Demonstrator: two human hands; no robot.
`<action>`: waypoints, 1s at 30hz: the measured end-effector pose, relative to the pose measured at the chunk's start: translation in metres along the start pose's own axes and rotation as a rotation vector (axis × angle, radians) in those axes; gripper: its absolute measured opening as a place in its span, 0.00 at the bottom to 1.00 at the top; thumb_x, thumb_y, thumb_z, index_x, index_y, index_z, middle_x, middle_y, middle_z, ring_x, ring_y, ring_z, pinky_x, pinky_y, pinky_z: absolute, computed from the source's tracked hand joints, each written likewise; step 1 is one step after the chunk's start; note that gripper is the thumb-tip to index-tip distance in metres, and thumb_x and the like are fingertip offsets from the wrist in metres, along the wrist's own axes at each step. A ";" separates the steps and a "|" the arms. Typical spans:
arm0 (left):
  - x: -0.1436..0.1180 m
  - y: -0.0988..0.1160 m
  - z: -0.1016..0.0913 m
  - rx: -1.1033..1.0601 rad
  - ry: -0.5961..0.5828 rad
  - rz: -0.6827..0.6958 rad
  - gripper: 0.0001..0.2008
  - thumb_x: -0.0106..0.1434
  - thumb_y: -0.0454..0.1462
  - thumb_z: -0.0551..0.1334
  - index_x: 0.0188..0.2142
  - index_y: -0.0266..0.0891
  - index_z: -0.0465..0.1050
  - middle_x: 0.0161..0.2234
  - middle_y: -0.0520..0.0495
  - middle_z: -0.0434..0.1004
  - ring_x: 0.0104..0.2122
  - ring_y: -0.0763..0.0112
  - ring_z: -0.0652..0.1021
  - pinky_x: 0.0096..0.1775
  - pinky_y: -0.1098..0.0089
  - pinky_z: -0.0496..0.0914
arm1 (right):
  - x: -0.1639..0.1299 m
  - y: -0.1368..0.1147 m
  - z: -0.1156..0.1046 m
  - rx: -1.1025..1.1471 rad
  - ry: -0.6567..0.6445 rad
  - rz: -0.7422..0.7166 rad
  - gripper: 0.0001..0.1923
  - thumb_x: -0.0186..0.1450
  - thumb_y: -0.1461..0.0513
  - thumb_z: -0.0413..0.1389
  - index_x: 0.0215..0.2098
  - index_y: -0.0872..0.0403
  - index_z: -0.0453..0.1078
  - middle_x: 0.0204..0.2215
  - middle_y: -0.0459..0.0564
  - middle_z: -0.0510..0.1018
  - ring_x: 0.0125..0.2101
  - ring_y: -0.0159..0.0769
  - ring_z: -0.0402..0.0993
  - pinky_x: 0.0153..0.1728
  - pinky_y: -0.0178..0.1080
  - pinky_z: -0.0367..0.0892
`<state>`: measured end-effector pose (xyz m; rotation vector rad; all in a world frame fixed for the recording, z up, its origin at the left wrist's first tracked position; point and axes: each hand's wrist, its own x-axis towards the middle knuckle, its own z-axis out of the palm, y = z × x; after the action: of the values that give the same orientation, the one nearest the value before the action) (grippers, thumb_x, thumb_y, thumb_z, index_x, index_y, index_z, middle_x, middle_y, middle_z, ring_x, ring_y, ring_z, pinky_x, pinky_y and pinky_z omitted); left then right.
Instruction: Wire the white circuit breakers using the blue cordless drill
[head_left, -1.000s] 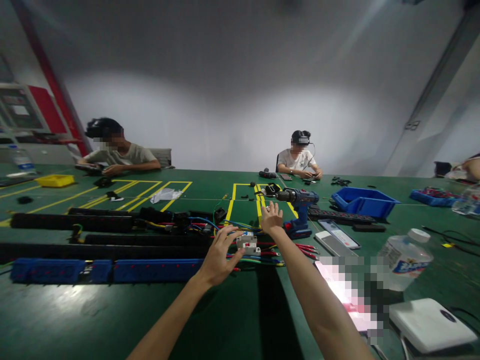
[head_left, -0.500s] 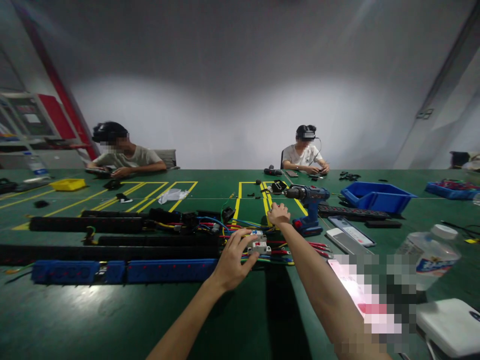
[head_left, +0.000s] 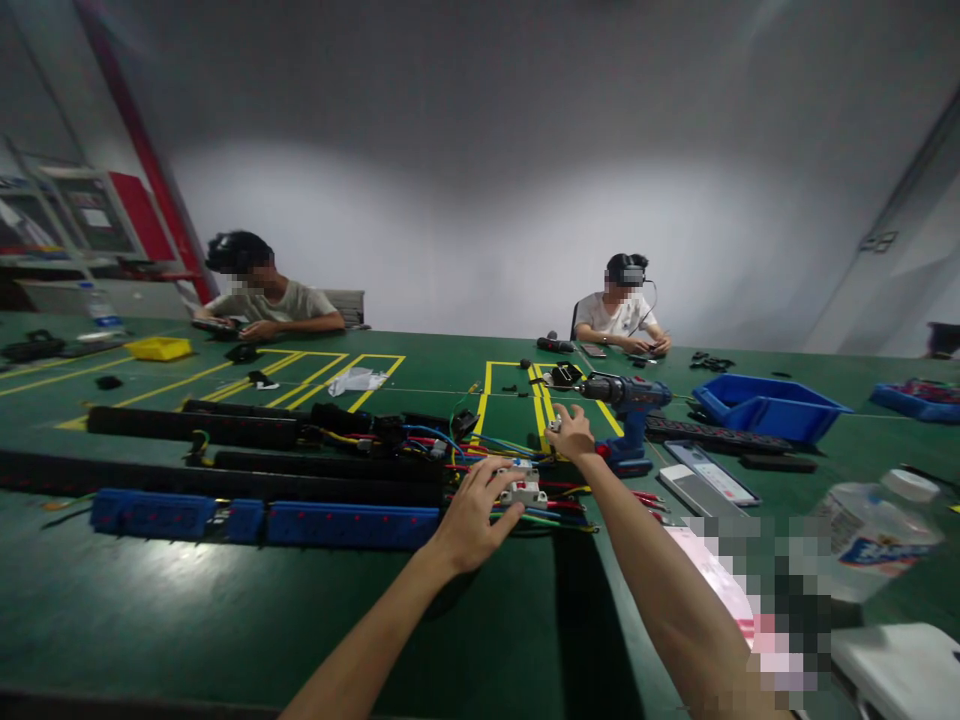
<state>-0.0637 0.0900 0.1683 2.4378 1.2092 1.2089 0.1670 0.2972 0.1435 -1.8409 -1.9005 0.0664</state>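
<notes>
A white circuit breaker (head_left: 528, 487) with blue and red switch parts lies among loose wires (head_left: 566, 505) in the middle of the table. My left hand (head_left: 480, 508) is around its left end, fingertips on the far side and thumb on the near side. Beyond it, my right hand (head_left: 574, 434) has its fingers bent over a small pale piece at the fingertips, too small to make out. A blue cordless drill (head_left: 628, 405) stands just right of that hand.
Blue power strips (head_left: 352, 525) and long black strips (head_left: 247, 475) lie to the left. On the right are phones (head_left: 712, 470), a blue bin (head_left: 772, 410) and a plastic bottle (head_left: 874, 535). Two people sit across the green table (head_left: 225, 620).
The view has turned slightly left, so the scene sits further right. My right hand's fingers have lifted and bent, and a small pale piece now shows there. The left hand stays at the circuit breaker.
</notes>
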 end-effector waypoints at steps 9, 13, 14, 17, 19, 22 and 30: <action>0.000 0.000 -0.001 0.004 0.031 -0.015 0.20 0.67 0.39 0.61 0.58 0.47 0.69 0.58 0.42 0.67 0.60 0.55 0.67 0.61 0.51 0.65 | -0.005 -0.002 -0.006 0.156 0.148 0.150 0.39 0.58 0.55 0.61 0.65 0.51 0.56 0.62 0.62 0.57 0.53 0.52 0.69 0.53 0.45 0.64; 0.000 -0.001 -0.001 0.004 0.055 -0.021 0.20 0.67 0.39 0.61 0.58 0.47 0.69 0.58 0.43 0.67 0.59 0.55 0.67 0.61 0.51 0.65 | -0.016 -0.002 -0.012 0.246 0.207 0.185 0.38 0.58 0.54 0.59 0.64 0.54 0.56 0.59 0.64 0.62 0.52 0.50 0.70 0.52 0.43 0.65; 0.000 -0.001 0.000 0.001 0.057 -0.019 0.20 0.66 0.39 0.61 0.58 0.47 0.69 0.57 0.43 0.67 0.59 0.55 0.67 0.61 0.51 0.65 | -0.021 -0.003 -0.015 0.269 0.225 0.182 0.38 0.58 0.54 0.59 0.64 0.54 0.56 0.59 0.63 0.62 0.54 0.50 0.68 0.53 0.42 0.64; -0.001 -0.001 0.001 -0.009 0.054 -0.016 0.21 0.66 0.39 0.61 0.58 0.47 0.69 0.58 0.43 0.67 0.59 0.56 0.67 0.61 0.51 0.65 | -0.039 -0.005 -0.023 0.329 0.269 0.156 0.38 0.58 0.53 0.58 0.64 0.52 0.55 0.60 0.60 0.63 0.57 0.47 0.65 0.54 0.40 0.63; -0.001 -0.001 0.002 -0.011 0.056 -0.014 0.21 0.66 0.39 0.61 0.59 0.47 0.69 0.58 0.43 0.66 0.60 0.55 0.66 0.61 0.51 0.64 | -0.052 -0.009 -0.030 0.452 0.285 0.164 0.37 0.57 0.51 0.58 0.62 0.52 0.58 0.60 0.60 0.63 0.50 0.44 0.71 0.51 0.40 0.66; -0.002 -0.002 0.004 -0.006 0.078 -0.010 0.21 0.66 0.38 0.62 0.59 0.47 0.68 0.58 0.42 0.66 0.62 0.55 0.64 0.63 0.50 0.62 | -0.070 -0.019 -0.042 0.762 0.289 0.184 0.34 0.54 0.50 0.60 0.56 0.54 0.66 0.52 0.59 0.72 0.40 0.43 0.75 0.45 0.42 0.69; -0.003 0.002 0.010 -0.040 0.123 0.014 0.20 0.66 0.38 0.62 0.58 0.46 0.69 0.58 0.43 0.68 0.62 0.56 0.64 0.63 0.51 0.62 | -0.132 -0.057 -0.081 1.001 0.243 0.032 0.20 0.57 0.48 0.60 0.37 0.54 0.72 0.25 0.44 0.74 0.25 0.34 0.69 0.28 0.35 0.65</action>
<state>-0.0564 0.0883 0.1611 2.3779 1.1884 1.3923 0.1404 0.1430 0.1949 -1.1126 -1.2789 0.6436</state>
